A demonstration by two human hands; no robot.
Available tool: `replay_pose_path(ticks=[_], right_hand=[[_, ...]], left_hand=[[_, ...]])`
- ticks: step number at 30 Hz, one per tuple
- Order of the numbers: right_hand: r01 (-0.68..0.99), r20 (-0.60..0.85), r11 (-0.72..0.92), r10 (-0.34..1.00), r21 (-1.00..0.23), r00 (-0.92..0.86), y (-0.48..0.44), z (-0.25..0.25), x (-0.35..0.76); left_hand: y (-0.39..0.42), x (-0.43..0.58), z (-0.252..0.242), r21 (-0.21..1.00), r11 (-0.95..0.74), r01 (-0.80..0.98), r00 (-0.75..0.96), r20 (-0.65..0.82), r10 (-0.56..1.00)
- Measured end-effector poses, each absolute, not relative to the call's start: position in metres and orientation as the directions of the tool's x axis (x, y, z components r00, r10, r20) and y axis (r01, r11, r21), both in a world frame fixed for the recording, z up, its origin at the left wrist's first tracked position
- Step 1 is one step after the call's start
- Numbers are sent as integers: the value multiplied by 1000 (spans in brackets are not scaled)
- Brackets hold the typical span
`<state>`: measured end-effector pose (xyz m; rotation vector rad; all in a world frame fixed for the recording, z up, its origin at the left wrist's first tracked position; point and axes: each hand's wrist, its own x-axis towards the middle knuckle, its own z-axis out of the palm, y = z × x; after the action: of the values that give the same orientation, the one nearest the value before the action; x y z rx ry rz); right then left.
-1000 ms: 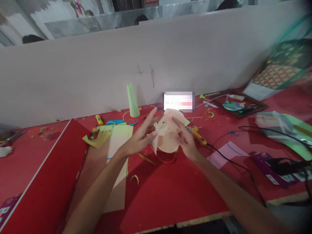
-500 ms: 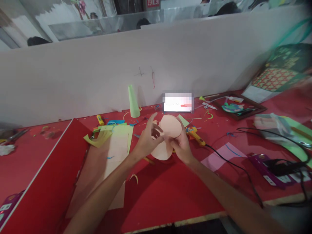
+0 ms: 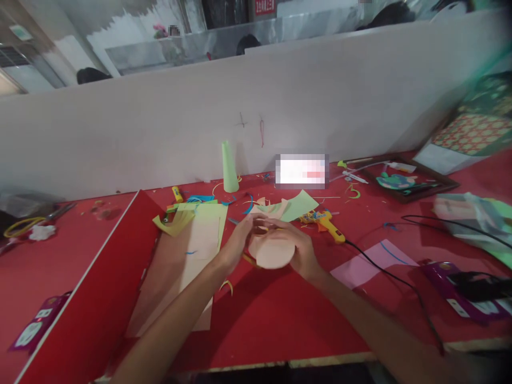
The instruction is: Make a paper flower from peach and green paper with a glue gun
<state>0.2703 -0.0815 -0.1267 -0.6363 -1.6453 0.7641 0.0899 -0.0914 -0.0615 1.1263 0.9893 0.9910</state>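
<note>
Low over the red table, a round-edged peach paper piece point(image 3: 277, 255) is held between my two hands, its curved rim facing me. Beneath it another peach paper layer shows at the left. My left hand point(image 3: 242, 240) curls its fingers over the far left side. My right hand point(image 3: 302, 248) grips the right side, its fingers reaching across the top toward the left fingers. Just beyond the hands lie a light green paper sheet point(image 3: 302, 206) and peach paper scraps point(image 3: 269, 207). A yellow hot glue gun point(image 3: 330, 226) rests to the right of my right hand.
A pale green paper cone point(image 3: 230, 170) stands near the partition, left of a blurred-out screen point(image 3: 302, 172). Paper sheets point(image 3: 180, 277) lie beside a red board point(image 3: 96, 288). Pink paper point(image 3: 374, 264), the gun's black cable and a purple power strip point(image 3: 460, 293) are at right.
The round peach piece has been tipped down and toward me, and both hands have closed over its far side. The view has shifted slightly left. The green sheet behind shows more.
</note>
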Motion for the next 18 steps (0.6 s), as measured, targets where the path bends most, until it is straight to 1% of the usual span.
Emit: replay_pose_path(ticks=[2,5,10,15,17,18], right_hand=[[70,662,697,704,-714,-256,-85,-130,269],[126,657,718,682,-684,-322,-89,-136,265],[168,610,685,715,-709,-342,-94,-136,259],[209,566,671,724,-712,-394,-96,-126,262],[240,559,666,733,-706,-388,-92,-123,267],[278,550,657,746,-700,-376,-89,-121,269]], left_hand=[[-99,88,-64,985,170,-39,261,-154,953],[-105,82,-73,989,138,59,234,-148,961],[-111,72,-91,993,73,91,206,-91,974],[-113,55,-105,977,66,203,136,-94,986],[-109,36,-105,955,6,297,87,-33,996],[-105,24,-105,928,-26,371,58,4,998]])
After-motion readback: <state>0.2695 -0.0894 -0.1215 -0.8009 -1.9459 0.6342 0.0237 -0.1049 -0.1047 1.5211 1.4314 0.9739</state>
